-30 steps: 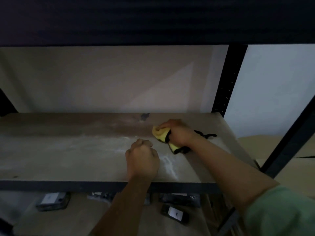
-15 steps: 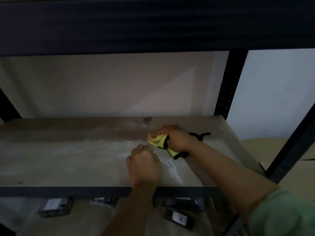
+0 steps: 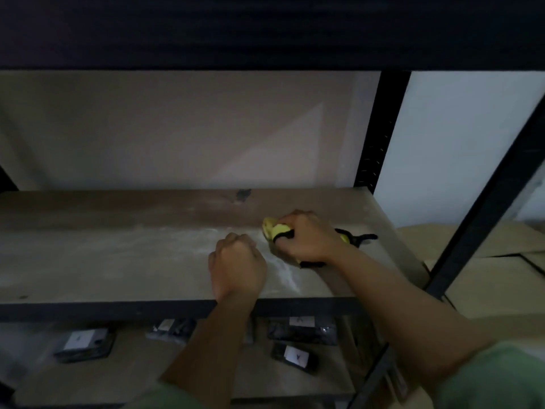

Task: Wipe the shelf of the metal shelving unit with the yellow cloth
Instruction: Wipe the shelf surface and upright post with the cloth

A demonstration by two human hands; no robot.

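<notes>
Yellow cloth, soft and easily bunched, is held wadded in the right hand against the dusty shelf right of frame centre, while the left hand is rested fisted and empty.

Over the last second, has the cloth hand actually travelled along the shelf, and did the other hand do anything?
Barely. The right hand kept its grip on the yellow cloth and slid only slightly left along the shelf, toward the left hand. That fist stayed planted near the front edge. The dark mark at the back is unwiped.
</notes>
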